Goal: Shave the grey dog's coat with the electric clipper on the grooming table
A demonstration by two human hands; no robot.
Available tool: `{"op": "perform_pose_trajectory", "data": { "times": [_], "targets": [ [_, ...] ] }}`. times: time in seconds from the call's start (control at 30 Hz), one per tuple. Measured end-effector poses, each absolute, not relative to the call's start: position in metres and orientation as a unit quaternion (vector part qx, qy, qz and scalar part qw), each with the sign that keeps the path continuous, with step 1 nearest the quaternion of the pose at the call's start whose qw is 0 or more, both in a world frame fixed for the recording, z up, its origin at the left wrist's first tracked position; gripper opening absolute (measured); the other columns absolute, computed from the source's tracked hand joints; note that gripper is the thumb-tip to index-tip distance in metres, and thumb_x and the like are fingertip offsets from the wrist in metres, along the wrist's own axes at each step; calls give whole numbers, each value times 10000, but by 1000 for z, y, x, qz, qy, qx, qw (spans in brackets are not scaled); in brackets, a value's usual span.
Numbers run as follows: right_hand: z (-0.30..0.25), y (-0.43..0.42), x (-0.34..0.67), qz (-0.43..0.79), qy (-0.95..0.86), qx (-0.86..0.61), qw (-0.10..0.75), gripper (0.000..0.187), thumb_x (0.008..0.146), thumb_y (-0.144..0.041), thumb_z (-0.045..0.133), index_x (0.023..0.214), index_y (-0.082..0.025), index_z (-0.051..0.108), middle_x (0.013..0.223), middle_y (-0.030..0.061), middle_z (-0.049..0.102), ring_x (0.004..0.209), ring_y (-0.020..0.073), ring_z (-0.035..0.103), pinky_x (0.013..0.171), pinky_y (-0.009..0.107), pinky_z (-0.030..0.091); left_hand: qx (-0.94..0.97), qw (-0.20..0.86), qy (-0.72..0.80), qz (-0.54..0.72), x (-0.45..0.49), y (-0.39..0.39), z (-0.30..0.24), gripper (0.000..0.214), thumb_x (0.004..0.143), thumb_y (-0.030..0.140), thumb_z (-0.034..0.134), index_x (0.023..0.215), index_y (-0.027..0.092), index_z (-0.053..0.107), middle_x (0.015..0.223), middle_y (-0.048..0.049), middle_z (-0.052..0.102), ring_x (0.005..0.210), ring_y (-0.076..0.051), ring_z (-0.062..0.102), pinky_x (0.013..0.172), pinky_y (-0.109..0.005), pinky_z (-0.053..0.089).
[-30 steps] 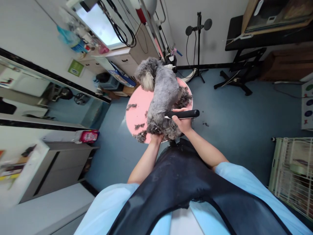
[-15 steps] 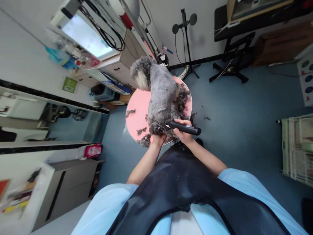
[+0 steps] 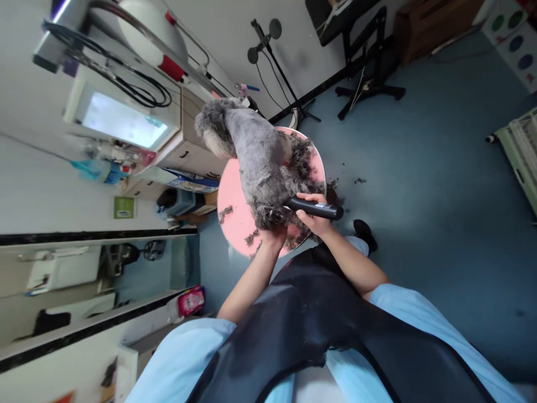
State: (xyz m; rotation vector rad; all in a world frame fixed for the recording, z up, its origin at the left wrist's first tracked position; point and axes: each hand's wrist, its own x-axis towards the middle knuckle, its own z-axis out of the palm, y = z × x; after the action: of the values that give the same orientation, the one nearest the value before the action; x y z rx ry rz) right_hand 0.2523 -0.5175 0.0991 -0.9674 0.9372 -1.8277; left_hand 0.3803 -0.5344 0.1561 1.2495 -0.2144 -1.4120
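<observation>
Right hand [image 3: 315, 217] has its fingers wrapped around a pair of clippers [image 3: 325, 210], a smooth, black, stick-shaped body that looks like plastic, with a small pale label on the side. Fingers are closed on it, thumb on the near side. Past the fingertips, the front end sits right at the dog [image 3: 260, 148], by the fur of its rear; the blade is too small to make out.

Left hand [image 3: 274, 238] is just below that same rear end, touching the shaggy, curly dark fur there. Fingers are buried in the fluff, so can't tell how far open they are or if they're gripping anything.

The dog stretches away from both hands' fingers, back short and velvety gray, head scruffier, with a paler tuft at the muzzle. It's on a round pink table [image 3: 230, 193] with a thin pale rim. Fluffy loose hair [image 3: 302, 159] is heaped beyond the right fingers, and a smaller wispy clump [image 3: 225, 213] lies well off to the left of the left ones.
</observation>
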Motion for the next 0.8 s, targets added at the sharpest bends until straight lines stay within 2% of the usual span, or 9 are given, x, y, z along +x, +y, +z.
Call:
{"op": "perform_pose_trajectory", "data": {
  "times": [0.07, 0.13, 0.27, 0.53, 0.7, 0.8],
  "targets": [
    [96, -517, 255, -715, 375, -398, 436, 390, 829, -500, 722, 1041, -284, 476, 1184, 92, 720, 1124, 255, 698, 1041, 521, 516, 527, 586, -104, -606, 380, -537, 160, 415, 991, 452, 356, 992, 232, 709, 960, -52, 729, 897, -187, 667, 869, -306, 525],
    [93, -514, 258, -709, 382, -396, 442, 396, 816, -502, 734, 1031, -282, 485, 1182, 90, 718, 1120, 259, 698, 1036, 526, 520, 524, 595, -112, -599, 379, -540, 162, 427, 993, 482, 352, 963, 246, 707, 893, -36, 722, 824, -179, 655, 795, -292, 528],
    [92, -510, 263, -750, 389, -344, 410, 396, 839, -517, 705, 1057, -282, 472, 1188, 91, 717, 1135, 250, 692, 1046, 515, 516, 523, 575, -124, -617, 382, -545, 162, 488, 992, 553, 318, 882, 257, 691, 790, -35, 692, 769, -186, 652, 699, -285, 523],
    [86, -509, 285, -733, 395, -352, 428, 387, 822, -455, 720, 1053, -275, 467, 1266, 114, 697, 1200, 254, 673, 1085, 533, 493, 558, 555, -151, -598, 401, -553, 156, 569, 956, 616, 256, 872, 251, 684, 847, -96, 705, 930, -242, 671, 830, -343, 524],
    [80, -494, 294, -749, 418, -349, 377, 364, 821, -444, 731, 1064, -283, 512, 1243, 108, 717, 1151, 256, 701, 1027, 510, 543, 574, 549, -62, -605, 390, -549, 174, 492, 950, 580, 349, 739, 231, 625, 642, -47, 619, 601, -171, 591, 605, -276, 492],
    [78, -495, 302, -760, 437, -334, 347, 362, 811, -456, 749, 1046, -293, 526, 1261, 98, 716, 1167, 255, 698, 1013, 492, 560, 585, 515, -58, -624, 386, -549, 183, 473, 950, 544, 347, 792, 218, 650, 670, -36, 632, 587, -150, 564, 606, -255, 488]
  ]
}}
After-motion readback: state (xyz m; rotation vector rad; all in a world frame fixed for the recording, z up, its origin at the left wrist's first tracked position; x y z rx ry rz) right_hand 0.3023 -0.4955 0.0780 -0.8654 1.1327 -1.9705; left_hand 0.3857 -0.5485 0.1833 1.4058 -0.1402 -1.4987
